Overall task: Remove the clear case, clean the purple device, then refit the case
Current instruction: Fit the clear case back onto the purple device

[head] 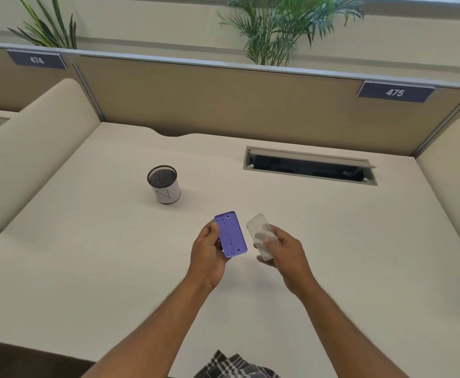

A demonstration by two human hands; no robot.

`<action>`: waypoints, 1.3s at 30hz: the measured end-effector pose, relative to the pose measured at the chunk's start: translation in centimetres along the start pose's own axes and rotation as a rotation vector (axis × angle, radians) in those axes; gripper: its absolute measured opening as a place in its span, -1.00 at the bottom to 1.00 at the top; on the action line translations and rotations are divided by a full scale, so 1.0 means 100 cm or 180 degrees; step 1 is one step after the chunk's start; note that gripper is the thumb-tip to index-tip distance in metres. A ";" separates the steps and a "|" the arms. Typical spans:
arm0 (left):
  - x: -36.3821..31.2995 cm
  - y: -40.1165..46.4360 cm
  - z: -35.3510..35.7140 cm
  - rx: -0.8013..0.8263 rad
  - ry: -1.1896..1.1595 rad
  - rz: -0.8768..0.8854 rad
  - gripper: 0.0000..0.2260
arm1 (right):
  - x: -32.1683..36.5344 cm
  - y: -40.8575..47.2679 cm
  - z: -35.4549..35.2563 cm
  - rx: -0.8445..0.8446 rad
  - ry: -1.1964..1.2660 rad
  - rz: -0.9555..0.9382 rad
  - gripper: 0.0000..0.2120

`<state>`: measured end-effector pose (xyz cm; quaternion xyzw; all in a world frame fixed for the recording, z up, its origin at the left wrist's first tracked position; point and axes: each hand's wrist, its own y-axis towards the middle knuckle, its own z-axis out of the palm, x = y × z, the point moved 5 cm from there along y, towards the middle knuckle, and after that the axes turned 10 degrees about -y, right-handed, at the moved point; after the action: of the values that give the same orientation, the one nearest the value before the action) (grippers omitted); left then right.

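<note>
Case off: left hand (208,248) gripped purple device (231,234) by its edges, right hand (283,248) pinched clear case (260,236), just apart above desk (87,255); prob best to park case, then wipe w/ steady hold.

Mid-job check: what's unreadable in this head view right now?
- Purple device: underside and left edge hidden by left hand.
- Clear case: motion-blurred, its lower end covered by right hand.
- Mesh cup: contents too dark to tell.
- Cable slot: interior in shadow.
</note>
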<state>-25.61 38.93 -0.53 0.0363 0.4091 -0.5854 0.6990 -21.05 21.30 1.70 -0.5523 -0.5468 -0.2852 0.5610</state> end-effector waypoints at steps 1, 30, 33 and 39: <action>0.003 -0.003 0.005 0.0036 -0.0017 -0.0001 -0.84 | 0.007 -0.004 -0.001 0.0008 0.0048 -0.0075 -0.83; 0.029 -0.028 0.044 0.0017 -0.0242 -0.0048 -0.70 | 0.032 -0.042 0.019 -0.0093 -0.2456 -0.1653 -0.51; 0.028 -0.027 0.046 -0.0073 -0.0274 -0.0049 -0.67 | 0.028 -0.039 0.023 -0.0103 -0.2725 -0.1751 -0.51; 0.027 -0.022 0.052 -0.0246 -0.0241 -0.0020 -0.72 | 0.027 -0.040 0.027 -0.0058 -0.2781 -0.1861 -0.52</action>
<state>-24.76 33.40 2.19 -0.0142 0.4048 -0.5723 0.7130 -24.88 23.63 4.85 -0.4489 -0.8585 -0.1777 0.1729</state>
